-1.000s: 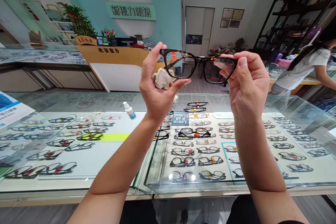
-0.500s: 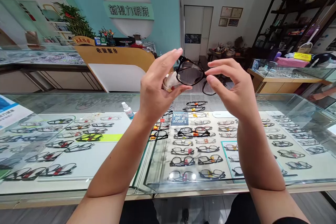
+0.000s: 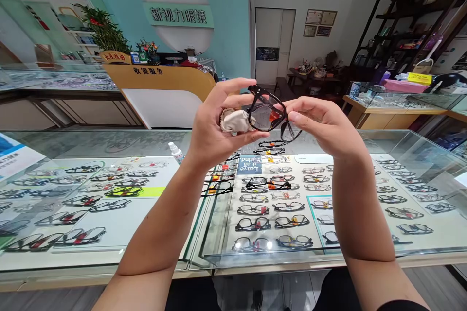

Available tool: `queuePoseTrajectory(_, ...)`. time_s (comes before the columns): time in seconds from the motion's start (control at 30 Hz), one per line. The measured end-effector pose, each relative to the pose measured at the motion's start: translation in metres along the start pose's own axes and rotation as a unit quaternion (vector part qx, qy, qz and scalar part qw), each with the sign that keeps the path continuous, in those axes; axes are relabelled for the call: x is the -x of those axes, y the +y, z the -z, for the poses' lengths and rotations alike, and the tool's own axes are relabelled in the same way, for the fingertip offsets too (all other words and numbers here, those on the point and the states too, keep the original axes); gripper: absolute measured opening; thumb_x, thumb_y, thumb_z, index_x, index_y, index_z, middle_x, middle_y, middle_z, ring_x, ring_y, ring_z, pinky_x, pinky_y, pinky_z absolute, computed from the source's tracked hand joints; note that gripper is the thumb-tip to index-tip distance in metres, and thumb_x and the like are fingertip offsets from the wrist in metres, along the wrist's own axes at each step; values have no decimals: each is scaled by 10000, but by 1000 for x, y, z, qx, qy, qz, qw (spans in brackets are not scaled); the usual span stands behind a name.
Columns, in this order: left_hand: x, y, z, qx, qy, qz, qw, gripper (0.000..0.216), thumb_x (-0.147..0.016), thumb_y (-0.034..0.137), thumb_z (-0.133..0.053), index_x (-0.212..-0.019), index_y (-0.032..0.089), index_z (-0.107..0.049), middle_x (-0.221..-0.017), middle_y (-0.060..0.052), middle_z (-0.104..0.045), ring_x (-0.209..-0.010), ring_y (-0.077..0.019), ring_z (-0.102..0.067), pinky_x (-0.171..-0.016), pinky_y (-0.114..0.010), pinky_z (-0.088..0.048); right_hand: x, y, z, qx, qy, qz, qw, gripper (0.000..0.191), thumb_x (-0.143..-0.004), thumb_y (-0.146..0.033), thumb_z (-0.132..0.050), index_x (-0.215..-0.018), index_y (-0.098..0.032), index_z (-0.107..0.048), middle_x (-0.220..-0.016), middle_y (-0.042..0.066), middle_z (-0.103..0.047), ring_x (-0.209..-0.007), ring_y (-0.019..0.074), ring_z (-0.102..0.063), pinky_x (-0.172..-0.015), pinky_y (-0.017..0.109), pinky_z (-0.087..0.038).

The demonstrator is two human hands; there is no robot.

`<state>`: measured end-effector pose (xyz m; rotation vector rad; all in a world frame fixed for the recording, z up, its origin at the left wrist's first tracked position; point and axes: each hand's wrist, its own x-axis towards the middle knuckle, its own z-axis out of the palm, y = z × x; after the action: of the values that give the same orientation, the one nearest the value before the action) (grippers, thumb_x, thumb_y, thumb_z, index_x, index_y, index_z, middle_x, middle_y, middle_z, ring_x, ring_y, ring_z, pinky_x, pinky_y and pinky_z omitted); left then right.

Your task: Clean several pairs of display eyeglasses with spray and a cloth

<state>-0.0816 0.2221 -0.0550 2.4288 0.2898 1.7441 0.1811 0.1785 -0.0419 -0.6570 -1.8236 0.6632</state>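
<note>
I hold a pair of black-framed glasses [image 3: 268,114] up in front of me, above a glass display counter [image 3: 204,252]. My left hand [image 3: 213,126] is closed round a beige cleaning cloth [image 3: 235,120] and touches the frame's left side with its fingertips. My right hand [image 3: 323,124] pinches the frame's right side between thumb and fingers. The glasses are turned so that one lens faces me and the other lies behind it.
Under the counter glass lie several rows of spectacle frames [image 3: 272,204]. A small white spray bottle [image 3: 175,151] stands on the counter to the left of my hands. Behind are a yellow reception desk [image 3: 160,80], a second glass case [image 3: 394,102] and dark shelving [image 3: 408,24].
The glasses were held wide and level, facing me; my hands have come together and lower, turning the frame edge-on. A person at the right has gone out of view.
</note>
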Motion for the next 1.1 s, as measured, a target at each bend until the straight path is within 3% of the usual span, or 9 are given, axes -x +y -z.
queuePoseTrajectory(0.17,-1,1,-6,28,7,-18,999,801,-776,567,-1035,-1470,398,-671,-1406,-57,-761,-1146,-284,-838,-759,-322,-677,1,-4,-1,-28,-2,-12,1000,408,-918,-627,-900,-972,-229,-826,-1102,80,-846,-1034,237,-763,-1001,419,-624)
queuePoseTrajectory(0.33,-1,3,-9,7,13,0,1000,820,-780,639,-1009,-1477,398,-651,-1417,-67,-745,-1170,-297,-818,-794,-362,-671,0,-2,-2,-18,13,-1,1000,454,-888,-663,-910,-971,-225,-829,-1054,75,-843,-984,229,-758,-937,401,-642)
queuePoseTrajectory(0.47,-3,7,-9,-12,54,77,996,836,-771,708,-985,-1448,355,-643,-1388,-90,-751,-1234,-307,-783,-836,-374,-654,-5,10,-7,8,113,43,993,365,-954,-609,-865,-984,-247,-829,-1095,63,-848,-1020,220,-778,-970,405,-650)
queuePoseTrajectory(0.53,-4,10,-9,-28,104,117,987,716,-805,689,-970,-1354,332,-682,-1265,-69,-782,-1122,-261,-782,-800,-353,-635,-8,15,-10,41,182,81,979,306,-987,-563,-840,-981,-257,-824,-1116,59,-846,-1082,226,-789,-1032,421,-642)
queuePoseTrajectory(0.63,-3,19,-14,-50,147,168,973,416,-899,645,-908,-1049,282,-771,-930,-20,-766,-817,-189,-701,-668,-328,-567,-10,19,-17,106,241,124,957,248,-1024,-504,-795,-977,-261,-817,-1132,68,-848,-1159,247,-793,-1090,449,-629)
queuePoseTrajectory(0.73,-1,32,-23,-41,100,198,974,416,-918,629,-888,-823,234,-798,-722,-2,-703,-645,-149,-584,-581,-319,-481,-8,16,-28,161,244,143,946,205,-1050,-448,-751,-987,-264,-815,-1167,80,-851,-1199,265,-787,-1112,474,-619)
queuePoseTrajectory(0.9,2,38,-37,-9,88,245,965,424,-916,642,-886,-999,226,-881,-867,-39,-827,-787,-195,-714,-677,-326,-567,-5,11,-49,214,232,142,938,157,-1061,-387,-719,-1006,-284,-824,-1237,89,-831,-1259,297,-758,-1170,533,-579)
queuePoseTrajectory(1.1,5,15,-42,5,117,254,960,436,-916,672,-875,-1017,248,-870,-862,-28,-817,-842,-224,-749,-678,-343,-593,-2,7,-61,203,202,98,953,152,-1067,-396,-717,-1088,-322,-848,-1350,104,-784,-1350,338,-707,-1167,562,-566)
